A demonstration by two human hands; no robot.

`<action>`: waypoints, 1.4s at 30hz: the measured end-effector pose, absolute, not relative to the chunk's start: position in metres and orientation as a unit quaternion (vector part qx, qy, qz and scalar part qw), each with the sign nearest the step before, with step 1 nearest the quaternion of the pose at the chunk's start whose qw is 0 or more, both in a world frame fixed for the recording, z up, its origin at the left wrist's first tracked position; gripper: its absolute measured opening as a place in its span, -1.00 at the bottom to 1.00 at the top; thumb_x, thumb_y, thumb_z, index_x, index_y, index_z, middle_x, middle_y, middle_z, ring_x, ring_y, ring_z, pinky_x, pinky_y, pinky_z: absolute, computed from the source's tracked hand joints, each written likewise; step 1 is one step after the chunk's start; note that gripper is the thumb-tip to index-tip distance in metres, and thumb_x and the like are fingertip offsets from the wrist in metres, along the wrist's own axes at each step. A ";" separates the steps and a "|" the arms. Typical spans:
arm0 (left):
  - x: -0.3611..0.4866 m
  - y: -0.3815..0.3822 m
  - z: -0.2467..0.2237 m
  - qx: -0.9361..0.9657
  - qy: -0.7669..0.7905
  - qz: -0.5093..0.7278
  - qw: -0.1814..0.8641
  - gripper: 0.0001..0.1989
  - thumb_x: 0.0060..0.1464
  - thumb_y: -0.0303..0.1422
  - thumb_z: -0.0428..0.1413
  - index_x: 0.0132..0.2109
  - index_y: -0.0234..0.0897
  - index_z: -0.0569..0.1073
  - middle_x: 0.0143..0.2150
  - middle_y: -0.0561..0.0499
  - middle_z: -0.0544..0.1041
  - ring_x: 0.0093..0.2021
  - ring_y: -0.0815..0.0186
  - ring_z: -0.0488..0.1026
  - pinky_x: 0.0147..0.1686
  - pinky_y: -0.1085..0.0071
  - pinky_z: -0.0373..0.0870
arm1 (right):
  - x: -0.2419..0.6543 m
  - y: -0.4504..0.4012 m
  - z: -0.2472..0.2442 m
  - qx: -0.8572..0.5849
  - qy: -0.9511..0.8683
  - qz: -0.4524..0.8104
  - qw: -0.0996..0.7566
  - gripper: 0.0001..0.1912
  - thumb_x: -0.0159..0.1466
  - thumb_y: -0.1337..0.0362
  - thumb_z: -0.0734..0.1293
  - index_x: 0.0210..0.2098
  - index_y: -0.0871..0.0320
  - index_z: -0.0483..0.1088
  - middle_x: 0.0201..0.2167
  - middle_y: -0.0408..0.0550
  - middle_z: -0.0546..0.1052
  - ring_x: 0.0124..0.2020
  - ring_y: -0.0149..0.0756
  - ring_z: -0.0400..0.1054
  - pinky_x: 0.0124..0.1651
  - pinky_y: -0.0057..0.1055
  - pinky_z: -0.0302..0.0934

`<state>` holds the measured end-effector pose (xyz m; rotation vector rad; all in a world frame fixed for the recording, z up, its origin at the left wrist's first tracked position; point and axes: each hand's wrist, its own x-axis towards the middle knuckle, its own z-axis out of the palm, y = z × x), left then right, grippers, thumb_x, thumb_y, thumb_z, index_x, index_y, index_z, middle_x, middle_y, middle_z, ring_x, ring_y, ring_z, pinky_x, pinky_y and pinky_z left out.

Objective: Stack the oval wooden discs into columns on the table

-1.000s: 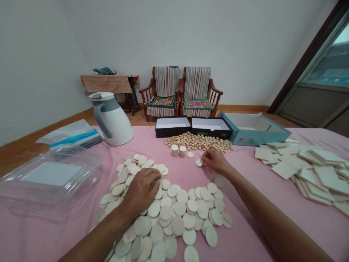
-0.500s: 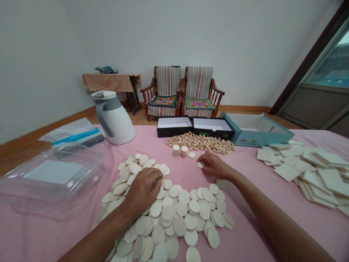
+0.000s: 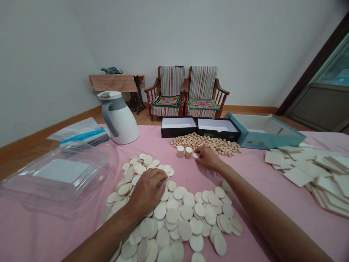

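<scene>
Bearings from disc pile [image 3: 185, 230]. Left hand [image 3: 148, 190] rests on its 10 o'clock side. Right hand [image 3: 207, 158], at 1 o'clock, pinches a pale disc [image 3: 196, 155] just beside two short stacks [image 3: 188, 153]. Tan beads [image 3: 203, 141] beyond; white jug [image 3: 124, 125], 11 o'clock; square tiles [image 3: 298, 176], near 3.

We note cream discs [image 3: 185, 230]; beyond the discs, black boxes [image 3: 178, 133] and red-striped chair covers [image 3: 203, 82]; beneath the discs, pink cloth [image 3: 185, 176].
</scene>
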<state>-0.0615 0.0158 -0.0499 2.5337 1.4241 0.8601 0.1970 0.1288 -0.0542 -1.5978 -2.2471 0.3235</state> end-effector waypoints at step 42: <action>-0.062 0.018 -0.050 0.840 0.467 0.274 0.038 -0.83 0.09 -0.45 0.01 -0.18 -0.25 0.46 -0.16 -0.08 0.51 -0.12 0.19 0.41 -0.08 0.20 0.35 | 0.248 0.076 -0.018 -0.514 -0.832 0.171 0.115 -0.75 -0.04 0.47 0.27 -0.34 0.14 0.29 -0.33 -0.06 0.40 -0.36 -0.34 0.26 -0.35 -0.47 0.06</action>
